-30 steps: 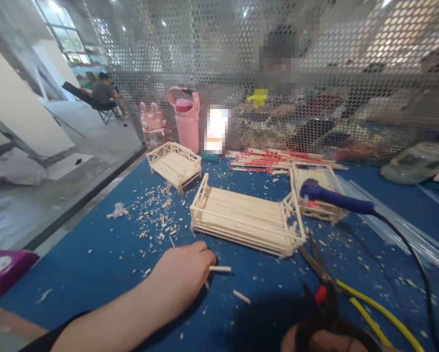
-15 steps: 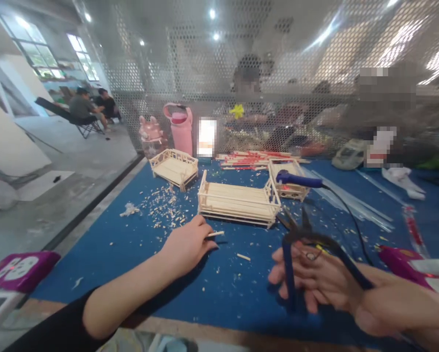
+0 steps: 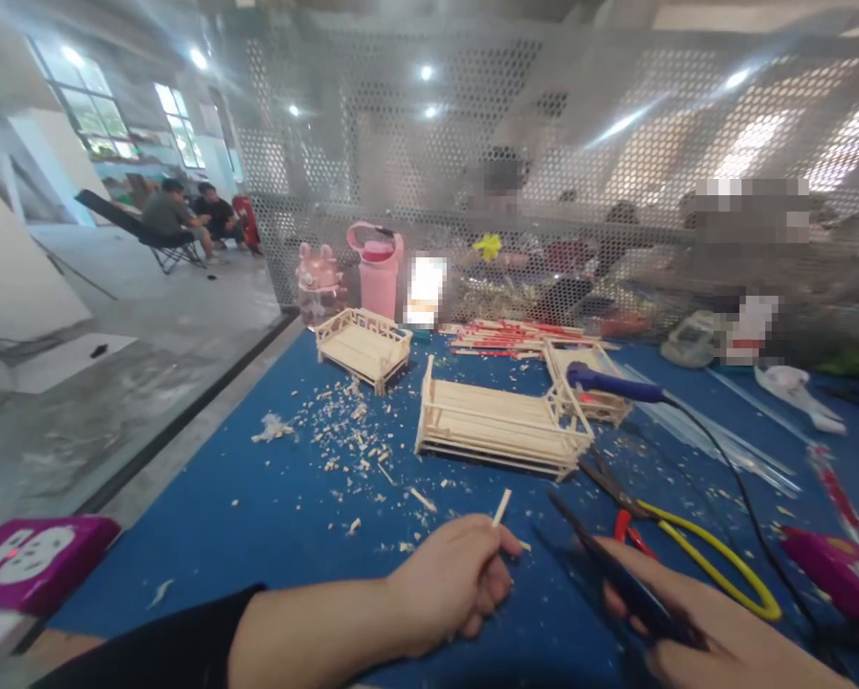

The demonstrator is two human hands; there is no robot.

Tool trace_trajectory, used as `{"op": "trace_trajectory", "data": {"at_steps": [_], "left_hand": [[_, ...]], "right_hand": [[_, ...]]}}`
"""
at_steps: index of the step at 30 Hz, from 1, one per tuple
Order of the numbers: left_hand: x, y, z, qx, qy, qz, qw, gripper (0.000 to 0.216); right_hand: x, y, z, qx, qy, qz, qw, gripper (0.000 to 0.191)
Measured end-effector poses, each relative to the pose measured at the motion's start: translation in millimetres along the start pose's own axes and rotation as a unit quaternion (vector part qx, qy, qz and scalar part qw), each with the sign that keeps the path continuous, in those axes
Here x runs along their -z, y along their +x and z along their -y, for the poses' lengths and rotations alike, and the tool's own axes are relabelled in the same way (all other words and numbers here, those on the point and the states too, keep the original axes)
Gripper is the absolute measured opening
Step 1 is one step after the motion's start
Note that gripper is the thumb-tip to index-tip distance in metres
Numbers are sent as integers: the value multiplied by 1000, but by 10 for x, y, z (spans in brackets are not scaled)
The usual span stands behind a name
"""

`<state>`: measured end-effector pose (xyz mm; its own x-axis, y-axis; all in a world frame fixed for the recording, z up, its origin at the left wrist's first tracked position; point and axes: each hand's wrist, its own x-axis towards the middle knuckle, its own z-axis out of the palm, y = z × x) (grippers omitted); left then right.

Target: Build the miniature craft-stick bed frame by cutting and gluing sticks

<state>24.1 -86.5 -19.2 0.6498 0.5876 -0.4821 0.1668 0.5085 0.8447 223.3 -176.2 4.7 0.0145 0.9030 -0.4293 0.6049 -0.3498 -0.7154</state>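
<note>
Over near part of flat blue tabletop (image 3: 207,536): short, straight, pale wooden stick (image 3: 502,508), pinched in left hand (image 3: 452,581), fingers curled. Possible fault: slip or twist, from loose pinch. Long axis slanted; free end pointing away, slightly right. Rightward: right hand (image 3: 713,622), gripping dark metal blue-handled pliers (image 3: 634,586).
</note>
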Motion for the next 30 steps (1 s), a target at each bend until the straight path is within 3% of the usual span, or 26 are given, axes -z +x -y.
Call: {"op": "trace_trajectory", "data": {"at_steps": [4, 13, 21, 30], "left_hand": [[-14, -18, -15, -19, -55, 17, 998, 17], [-31, 21, 30, -32, -60, 80, 994, 24], [-17, 50, 60, -41, -89, 98, 990, 27], [-35, 26, 40, -50, -92, 88, 991, 25]], "right_hand": [[81, -43, 254, -26, -28, 15, 999, 71], [74, 14, 460, 53, -2, 117, 992, 70], [142, 52, 310, 21, -10, 113, 993, 69], [167, 75, 284, 44, 57, 168, 983, 69]]}}
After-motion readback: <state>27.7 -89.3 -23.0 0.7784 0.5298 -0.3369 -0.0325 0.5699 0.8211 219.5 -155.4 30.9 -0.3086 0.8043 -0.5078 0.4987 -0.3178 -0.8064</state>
